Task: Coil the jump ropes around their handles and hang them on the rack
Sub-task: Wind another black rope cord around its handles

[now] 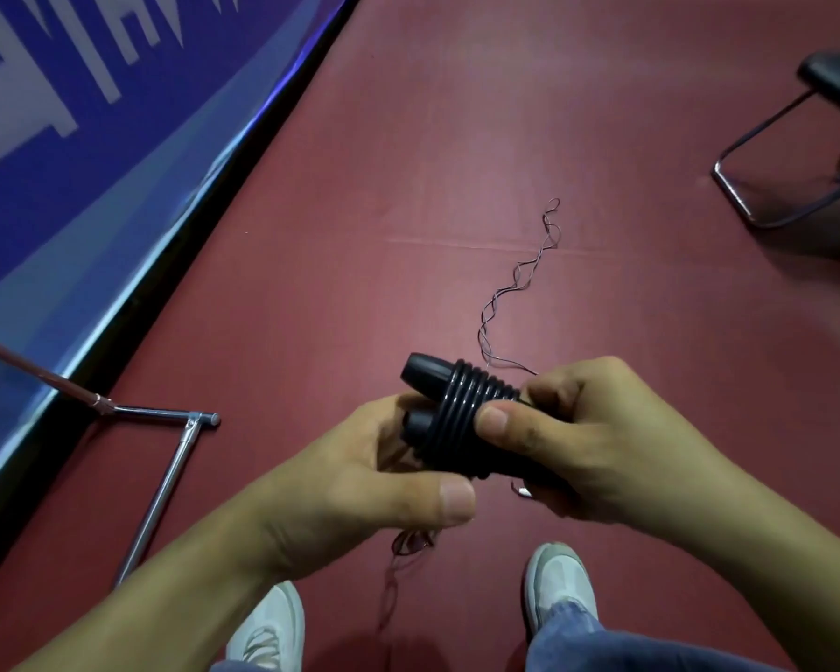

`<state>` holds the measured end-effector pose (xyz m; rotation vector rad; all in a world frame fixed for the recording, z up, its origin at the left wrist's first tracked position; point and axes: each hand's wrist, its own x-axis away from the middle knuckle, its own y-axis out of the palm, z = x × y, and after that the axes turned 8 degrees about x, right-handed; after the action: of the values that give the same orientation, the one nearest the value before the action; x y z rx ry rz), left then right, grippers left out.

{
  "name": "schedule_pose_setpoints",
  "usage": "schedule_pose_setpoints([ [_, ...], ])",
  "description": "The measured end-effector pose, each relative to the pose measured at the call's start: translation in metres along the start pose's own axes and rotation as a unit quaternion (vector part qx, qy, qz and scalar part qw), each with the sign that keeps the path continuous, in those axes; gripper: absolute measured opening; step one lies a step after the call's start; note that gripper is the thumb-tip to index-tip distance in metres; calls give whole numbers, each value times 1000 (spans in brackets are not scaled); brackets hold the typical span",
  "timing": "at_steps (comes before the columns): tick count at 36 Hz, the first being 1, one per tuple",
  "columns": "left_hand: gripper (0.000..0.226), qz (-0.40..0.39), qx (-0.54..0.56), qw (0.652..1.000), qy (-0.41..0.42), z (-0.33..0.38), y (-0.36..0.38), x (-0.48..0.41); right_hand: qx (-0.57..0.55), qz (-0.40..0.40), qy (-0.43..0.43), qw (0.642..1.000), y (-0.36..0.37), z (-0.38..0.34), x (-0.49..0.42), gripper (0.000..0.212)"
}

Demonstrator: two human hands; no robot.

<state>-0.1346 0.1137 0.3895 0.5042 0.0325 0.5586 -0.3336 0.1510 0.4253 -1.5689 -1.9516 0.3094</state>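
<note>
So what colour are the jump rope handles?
The handles are black, ribbed; the head view shows it best.

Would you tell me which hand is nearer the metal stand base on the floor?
Left. The left hand is right of the stand base; the right hand grips the handles farther right.

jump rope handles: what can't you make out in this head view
- Back ends of the handles: covered by the right hand.
- The black rings around them: wound cord or moulded ridges, cannot tell.
- The cord: too thin and blurred to follow under the left hand; whether that hand grips it is hidden.
- The metal frame: cut off by the left edge, so whether it is the rack is unclear.
</note>
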Motion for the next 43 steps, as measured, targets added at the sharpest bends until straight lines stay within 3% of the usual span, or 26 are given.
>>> schedule_pose_setpoints([
  [2,36,24,-52,998,16,-3,0,1,-4,27,5,1000,0,2,-1,77],
  [4,37,96,-96,990,31,-8,2,-4,-16,42,8,999,3,3,-1,64],
  [7,17,178,-124,974,64,-18,5,-8,-25,71,11,997,7,4,-5,62],
  [10,28,220,-123,965,74,-25,11,-11,-45,91,15,995,6,5,-8,61],
  [13,49,226,-74,969,70,-28,13,-14,-39,101,11,994,7,5,-9,71],
  [15,60,231,-31,970,62,-31,14,-14,-29,110,2,993,7,5,-9,65],
  [24,43,241,48,969,11,-26,16,-11,7,125,-29,992,7,8,-10,21],
  [27,42,251,70,965,-12,-23,14,-11,-8,98,-37,995,6,11,-12,9],
  [33,38,237,120,959,-96,-12,11,-8,29,70,-55,996,4,17,-13,11],
  [43,34,268,35,949,-160,6,10,-3,184,95,-72,976,10,21,-18,18],
])
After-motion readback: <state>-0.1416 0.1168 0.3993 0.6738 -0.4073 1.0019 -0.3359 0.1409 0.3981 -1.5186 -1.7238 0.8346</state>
